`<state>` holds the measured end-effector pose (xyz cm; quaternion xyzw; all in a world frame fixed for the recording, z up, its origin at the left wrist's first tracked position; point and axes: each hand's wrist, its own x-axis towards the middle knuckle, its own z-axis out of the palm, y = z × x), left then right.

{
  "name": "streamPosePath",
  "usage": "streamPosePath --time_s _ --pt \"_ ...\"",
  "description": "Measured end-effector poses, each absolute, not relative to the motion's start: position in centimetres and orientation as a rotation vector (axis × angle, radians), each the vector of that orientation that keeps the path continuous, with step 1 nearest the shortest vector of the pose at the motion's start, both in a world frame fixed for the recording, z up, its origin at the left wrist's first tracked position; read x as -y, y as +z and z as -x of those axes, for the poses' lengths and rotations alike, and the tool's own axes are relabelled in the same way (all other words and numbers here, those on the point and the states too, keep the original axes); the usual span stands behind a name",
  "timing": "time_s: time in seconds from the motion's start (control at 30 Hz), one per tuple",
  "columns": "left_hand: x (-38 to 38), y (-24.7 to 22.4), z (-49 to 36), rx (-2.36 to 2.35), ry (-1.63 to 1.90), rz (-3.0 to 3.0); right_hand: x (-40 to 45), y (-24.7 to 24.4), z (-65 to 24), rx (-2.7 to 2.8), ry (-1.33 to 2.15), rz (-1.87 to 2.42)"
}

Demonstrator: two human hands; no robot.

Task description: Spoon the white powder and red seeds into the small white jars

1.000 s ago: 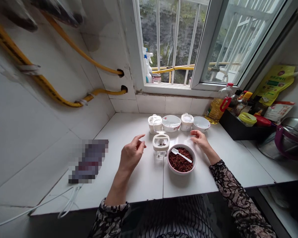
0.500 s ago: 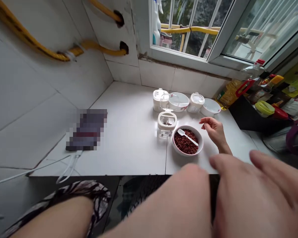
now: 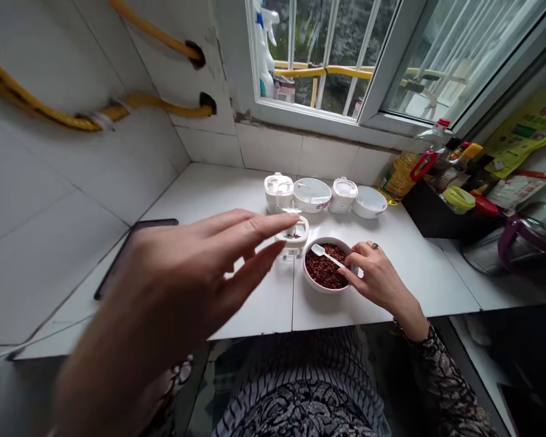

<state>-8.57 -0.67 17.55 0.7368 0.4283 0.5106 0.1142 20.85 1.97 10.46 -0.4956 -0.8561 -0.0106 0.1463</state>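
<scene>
A small clear square jar (image 3: 292,241) with a white rim stands on the white tiled counter (image 3: 264,306), its hinged lid tipped back and a few dark grains at its bottom. My left hand (image 3: 182,273), large and close to the camera, is open with spread fingers, its fingertips just short of the jar. To the jar's right sits a white bowl with a pink rim (image 3: 319,282), full of reddish-brown peppercorns (image 3: 324,273). A white plastic spoon (image 3: 328,257) lies across them. My right hand (image 3: 375,282) is at the bowl's right rim, its fingers pinching the spoon's handle end.
Along the back wall stand several white lidded pots and bowls (image 3: 312,195). A cooking oil bottle (image 3: 400,177) and a black caddy of condiments (image 3: 441,209) sit at the right, with a steel pot (image 3: 528,240) beyond. A phone (image 3: 136,249) lies at left, partly behind my left hand.
My left hand has moved from near the camera out over the counter toward the jar. My right hand has come down from behind the bowl onto the spoon handle.
</scene>
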Motion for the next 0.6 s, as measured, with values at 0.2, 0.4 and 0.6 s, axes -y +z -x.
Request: streamPosePath --time_s 0.2,0.4,0.6 --pt "-4.8 13.8 7.6 -1.229 1.465 -2.161 -1.9 10.3 -20.8 2.394 -0.008 1.465" --pt "-8.4 9.3 6.4 -1.266 1.553 -1.802 -2.2 11.2 -21.2 2.164 0.222 1.387" --pt "-9.2 7.0 6.7 -1.435 1.565 -1.646 -4.1 12.6 -21.8 2.009 0.207 1.313"
